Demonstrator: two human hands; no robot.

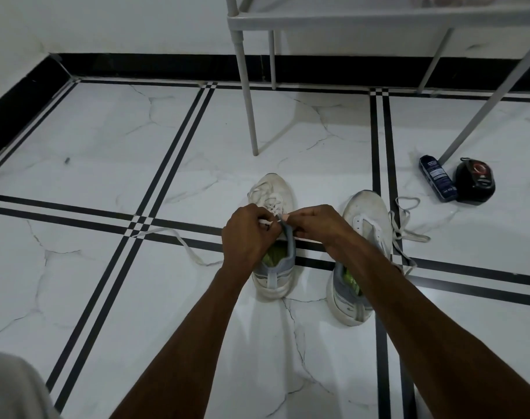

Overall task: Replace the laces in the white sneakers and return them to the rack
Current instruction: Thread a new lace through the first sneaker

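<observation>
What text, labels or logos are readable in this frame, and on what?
None can be read.
Dark blue bottle lying on the floor: white label block, print too small and blurred.
Black round container beside it: red and white emblem, lettering illegible.
Right sneaker: small mark on its heel side, too blurred.
Left sneaker: no visible text.

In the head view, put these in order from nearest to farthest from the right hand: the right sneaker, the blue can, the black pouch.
From the right hand:
1. Right sneaker, just to its right on the floor.
2. Blue can, farther right, lying by the rack leg.
3. Black pouch, beyond the can, farthest right.
</observation>
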